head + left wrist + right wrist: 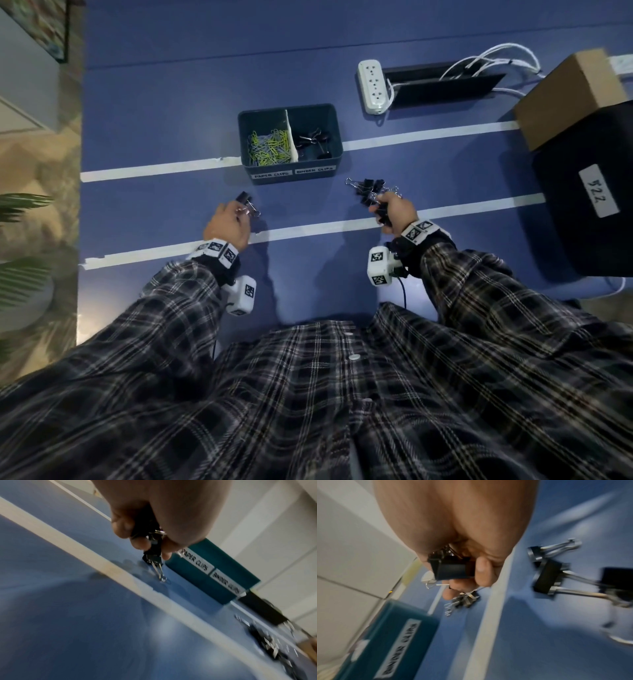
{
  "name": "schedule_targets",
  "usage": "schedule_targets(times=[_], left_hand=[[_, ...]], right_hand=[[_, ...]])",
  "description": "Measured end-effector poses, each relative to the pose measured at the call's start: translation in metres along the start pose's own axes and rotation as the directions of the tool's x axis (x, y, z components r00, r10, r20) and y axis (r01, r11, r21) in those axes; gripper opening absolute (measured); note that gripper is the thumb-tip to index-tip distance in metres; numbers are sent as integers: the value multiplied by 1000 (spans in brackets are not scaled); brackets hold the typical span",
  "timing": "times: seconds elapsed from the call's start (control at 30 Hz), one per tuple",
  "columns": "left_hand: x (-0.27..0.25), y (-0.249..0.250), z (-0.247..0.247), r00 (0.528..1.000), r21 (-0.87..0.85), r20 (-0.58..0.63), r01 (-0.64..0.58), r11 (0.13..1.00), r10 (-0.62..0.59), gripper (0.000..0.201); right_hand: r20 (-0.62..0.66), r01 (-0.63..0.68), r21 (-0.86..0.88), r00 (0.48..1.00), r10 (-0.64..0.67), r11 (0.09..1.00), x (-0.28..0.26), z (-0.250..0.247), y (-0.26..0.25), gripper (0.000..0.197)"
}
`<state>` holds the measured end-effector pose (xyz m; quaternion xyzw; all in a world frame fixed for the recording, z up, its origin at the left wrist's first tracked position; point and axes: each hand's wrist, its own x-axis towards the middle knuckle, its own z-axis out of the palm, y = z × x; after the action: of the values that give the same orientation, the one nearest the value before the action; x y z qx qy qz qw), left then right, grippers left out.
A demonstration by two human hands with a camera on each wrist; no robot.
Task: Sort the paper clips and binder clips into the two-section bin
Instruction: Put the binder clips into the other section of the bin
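Observation:
A dark teal two-section bin (335, 116) stands on the blue table, labelled PAPER CLIPS on the left and BINDER CLIPS on the right. Its left section holds yellow and grey paper clips (269, 147), its right section black binder clips (313, 140). My left hand (227, 222), in front of the bin's left corner, pinches black binder clips (152, 555) with wire handles hanging down. My right hand (394, 210), in front of the bin's right corner, grips a black binder clip (452, 569). More binder clips (368, 188) lie loose on the table just beyond that hand.
Two white tape lines (308, 229) cross the table. A white power strip (371, 85) and a black cable slot lie behind the bin. A cardboard box (568, 96) and a black box with a white label (589, 192) stand at the right. Plants edge the left.

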<state>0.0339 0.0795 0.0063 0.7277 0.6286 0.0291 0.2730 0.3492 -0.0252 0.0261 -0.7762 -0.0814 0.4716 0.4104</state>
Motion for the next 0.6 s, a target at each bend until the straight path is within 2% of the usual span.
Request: schedule_targets(times=[0.1,0.17,0.27,0.37,0.47,0.53,0.6], left_hand=[[20,1,-15,985,7,-24,171,985,-171,45],[31,-1,-21,992,84,10,121,989,-123,56],[51,-3,-29,977,288,209,-99,952,38,71],[66,1,-33,944,377,309,-234,896,116,64],[66,7,-29,955,412,285,-195,890,78,54],[62,6,-28,963,420,270,-133,898,16,53],[55,1,-28,965,422,261,-88,902,-28,56]], right_hand=[[48,57,-68,997,-54,996,-2,15,-26,18],[75,64,-121,996,-55,991,2,25,-40,19],[117,64,-153,992,-46,986,3,41,-67,23],[175,71,-153,984,-44,986,5,60,-99,22],[242,56,-147,970,-19,988,11,80,-127,24],[265,32,-49,964,-18,998,15,91,-141,20],[309,-36,92,951,6,995,16,97,-151,29]])
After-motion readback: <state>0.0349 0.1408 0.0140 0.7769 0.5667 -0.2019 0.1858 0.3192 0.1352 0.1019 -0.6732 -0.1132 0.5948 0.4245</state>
